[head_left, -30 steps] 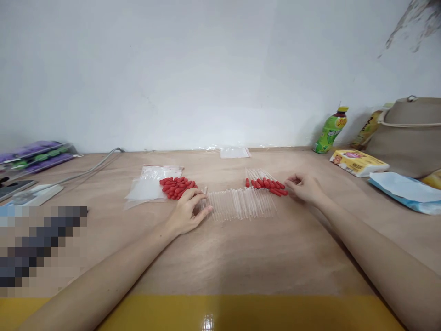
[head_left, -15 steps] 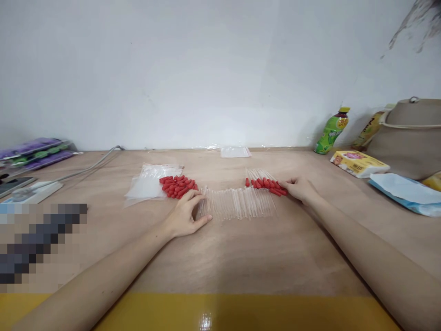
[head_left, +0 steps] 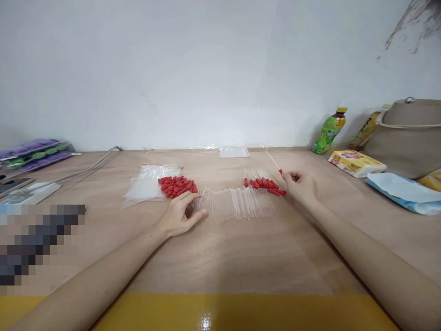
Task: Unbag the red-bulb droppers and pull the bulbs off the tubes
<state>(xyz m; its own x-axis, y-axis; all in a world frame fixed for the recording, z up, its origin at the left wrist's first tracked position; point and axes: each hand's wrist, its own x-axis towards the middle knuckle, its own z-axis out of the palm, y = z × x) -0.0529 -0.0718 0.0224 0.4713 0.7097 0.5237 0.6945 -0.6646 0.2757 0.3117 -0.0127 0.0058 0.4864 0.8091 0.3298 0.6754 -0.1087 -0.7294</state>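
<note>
My right hand point(head_left: 299, 186) pinches the red rubber bulb of a dropper point(head_left: 274, 161), whose thin pale tube slants away up to the left. Beside that hand lies a group of droppers with red bulbs point(head_left: 263, 183), their tubes toward the wall. A row of clear thin tubes point(head_left: 237, 204) spreads across the table between my hands. At its left end rests my left hand point(head_left: 182, 214), thumb and fingers apart, with nothing seen in its grasp. Just behind the left fingers is a heap of loose red rubber bulbs point(head_left: 176, 185), partly over clear plastic bags point(head_left: 144, 186).
Another plastic bag point(head_left: 234, 152) lies by the wall. On the right stand a green bottle point(head_left: 329, 132), a yellow tissue pack point(head_left: 356, 163), a blue-white packet point(head_left: 403, 191) and a beige bag point(head_left: 406, 138). Purple packs point(head_left: 37, 149) and a cable point(head_left: 86, 168) are on the left.
My right hand has lifted one dropper by its bulb from the right end of the group and moved slightly away. My left hand has shifted a little left.
</note>
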